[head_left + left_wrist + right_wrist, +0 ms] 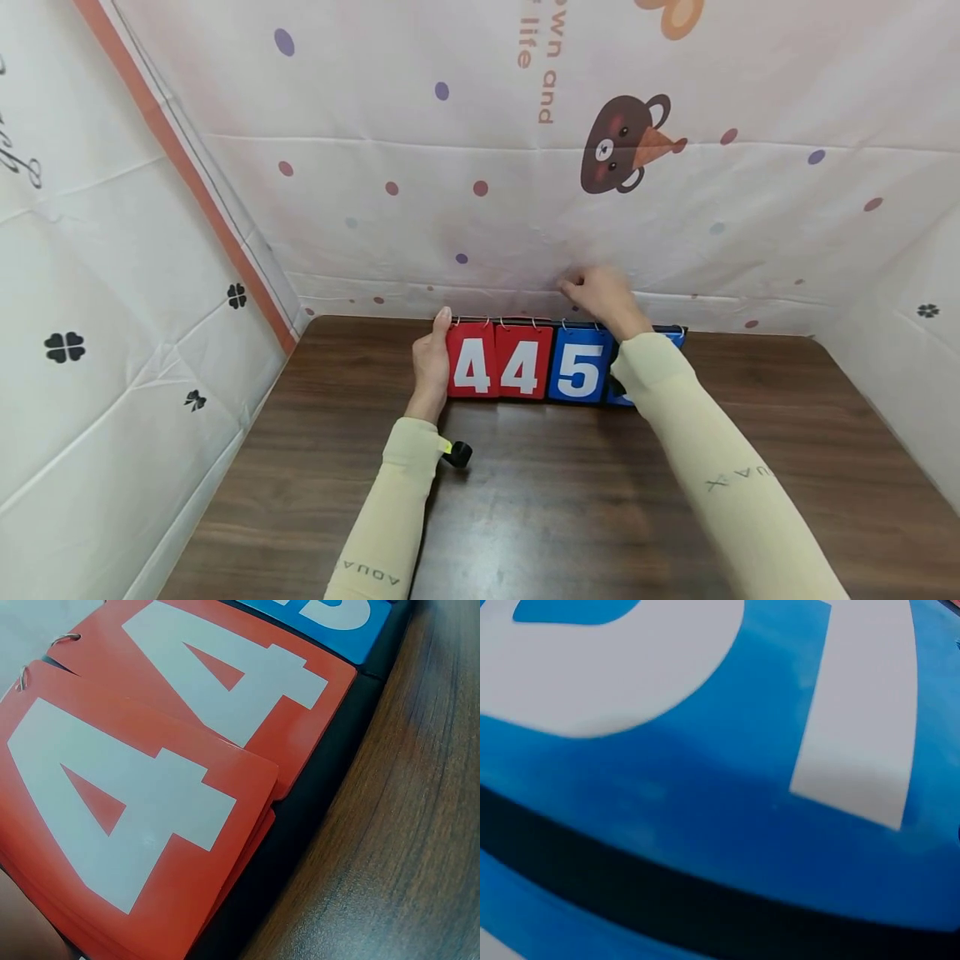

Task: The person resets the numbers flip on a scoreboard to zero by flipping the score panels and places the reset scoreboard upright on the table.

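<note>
Two hands at a flip scoreboard showing 4, 4 and 5

The scoreboard (551, 364) sits on a dark wooden table (555, 500), just in front of a printed cloth (375, 100). The left hand (431, 364) grips its left end, thumb straight along the edge and up at the top corner; the other fingers cannot be made out clearly. The right hand (602, 294) is at the scoreboard's top edge, over the blue half, fingers curled in. It is blurred, so I cannot tell whether they pinch anything.

On the scoreboard's left half, two red cards (472, 360), each with a white 4, hang from metal rings (533, 322). Right beside them is a blue card (579, 364) with a white 5; the number past it is mostly covered by the right sleeve (720, 458).

In front of the scoreboard, the left sleeve (390, 517) reads "AQUA". Behind it, the cloth carries sideways words, "own and" and "life", near a bear (615, 146) in a party hat
</note>
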The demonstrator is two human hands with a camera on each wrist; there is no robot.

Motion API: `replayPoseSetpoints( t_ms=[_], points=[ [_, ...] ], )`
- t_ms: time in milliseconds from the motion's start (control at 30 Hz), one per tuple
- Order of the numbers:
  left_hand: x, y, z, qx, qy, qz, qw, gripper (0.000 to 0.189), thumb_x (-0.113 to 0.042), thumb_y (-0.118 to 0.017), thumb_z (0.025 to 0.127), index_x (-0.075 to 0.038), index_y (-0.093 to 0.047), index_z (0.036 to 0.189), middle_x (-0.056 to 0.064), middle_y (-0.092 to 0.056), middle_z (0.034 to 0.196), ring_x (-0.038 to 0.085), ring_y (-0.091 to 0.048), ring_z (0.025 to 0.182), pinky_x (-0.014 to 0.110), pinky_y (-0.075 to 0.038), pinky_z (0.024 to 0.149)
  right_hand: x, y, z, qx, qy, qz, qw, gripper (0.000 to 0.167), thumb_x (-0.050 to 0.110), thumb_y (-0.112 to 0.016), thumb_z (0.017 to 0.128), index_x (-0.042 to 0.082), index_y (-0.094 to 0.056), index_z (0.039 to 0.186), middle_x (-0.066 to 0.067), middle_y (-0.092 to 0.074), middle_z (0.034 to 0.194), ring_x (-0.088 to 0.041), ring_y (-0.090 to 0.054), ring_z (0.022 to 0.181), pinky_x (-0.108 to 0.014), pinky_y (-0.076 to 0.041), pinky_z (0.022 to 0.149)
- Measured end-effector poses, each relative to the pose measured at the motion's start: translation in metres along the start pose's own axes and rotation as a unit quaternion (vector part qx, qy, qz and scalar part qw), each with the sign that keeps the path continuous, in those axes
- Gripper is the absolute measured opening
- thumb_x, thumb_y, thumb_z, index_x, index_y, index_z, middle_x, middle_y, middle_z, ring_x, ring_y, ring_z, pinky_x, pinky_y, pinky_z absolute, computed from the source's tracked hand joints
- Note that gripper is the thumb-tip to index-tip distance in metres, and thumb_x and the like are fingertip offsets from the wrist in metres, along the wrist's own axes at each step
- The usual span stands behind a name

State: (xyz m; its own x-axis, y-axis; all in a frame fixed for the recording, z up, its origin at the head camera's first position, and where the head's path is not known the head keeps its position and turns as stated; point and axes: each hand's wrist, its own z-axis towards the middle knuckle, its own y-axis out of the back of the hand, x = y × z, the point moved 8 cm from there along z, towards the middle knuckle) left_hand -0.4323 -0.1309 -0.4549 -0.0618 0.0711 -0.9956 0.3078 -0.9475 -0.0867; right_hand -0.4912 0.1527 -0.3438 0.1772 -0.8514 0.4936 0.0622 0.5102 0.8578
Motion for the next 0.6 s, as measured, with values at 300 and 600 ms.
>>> replayPoseSetpoints(
  t_ms=[300, 600],
  points=[
    [-0.002, 0.002, 0.003, 0.007, -0.002, 0.006, 1.0, 0.062, -0.069, -0.06, 0.097, -0.015, -0.053, 0.066, 0.007, -0.071, 0.087, 0.02, -0.064, 0.086, 0.037, -0.05, 0.081, -0.013, -0.022, 0.001, 0.15, -0.099, -0.052, 0.9823, 0.049, 0.039, -0.062, 0.101, -0.008, -0.071, 0.115, -0.021, -0.067, 0.108, -0.036, -0.061, 0.098, -0.047, -0.054, 0.088],
    [-0.001, 0.001, 0.002, 0.006, 0.001, 0.005, 1.0, 0.064, -0.071, -0.06, 0.096, -0.015, -0.054, 0.064, 0.006, -0.071, 0.086, 0.021, -0.063, 0.085, 0.037, -0.05, 0.08, -0.022, -0.027, -0.008, 0.223, -0.163, -0.06, 0.9593, 0.062, 0.042, -0.054, 0.103, -0.013, -0.06, 0.132, -0.028, -0.06, 0.13, -0.04, -0.059, 0.114, -0.054, -0.049, 0.105]
  ],
)
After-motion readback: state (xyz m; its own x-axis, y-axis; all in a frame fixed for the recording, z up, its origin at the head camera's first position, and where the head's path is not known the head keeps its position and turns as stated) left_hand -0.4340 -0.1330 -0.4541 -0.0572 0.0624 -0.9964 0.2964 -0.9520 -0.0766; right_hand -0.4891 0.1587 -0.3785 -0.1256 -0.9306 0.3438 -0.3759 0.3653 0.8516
